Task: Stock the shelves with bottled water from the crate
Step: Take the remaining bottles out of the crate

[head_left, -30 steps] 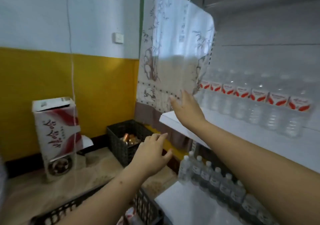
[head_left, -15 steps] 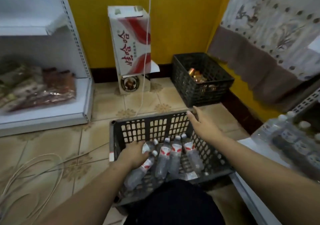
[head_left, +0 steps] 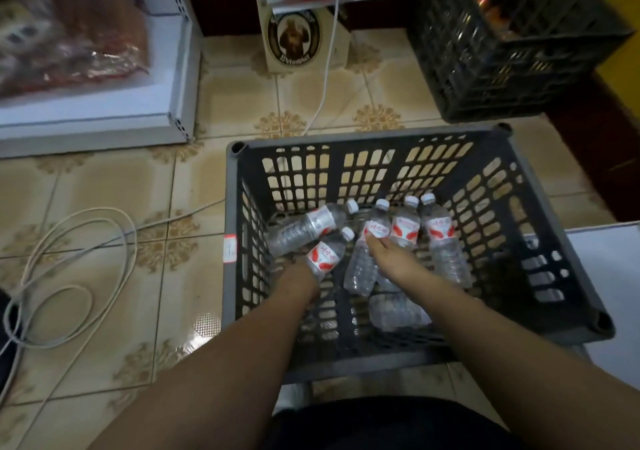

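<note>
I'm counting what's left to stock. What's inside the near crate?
The crate holds about six water bottles lying on its floor, with both hands reaching in: left hand, right hand. Anything under the hands and forearms is hidden, so the count is uncertain.

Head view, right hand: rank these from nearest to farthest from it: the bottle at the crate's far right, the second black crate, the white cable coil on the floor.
From the right hand:
1. Far-right bottle, just right of the hand inside the grey crate.
2. Second black crate, on the floor beyond, upper right.
3. White cable coil, far left on the tiles.
</note>
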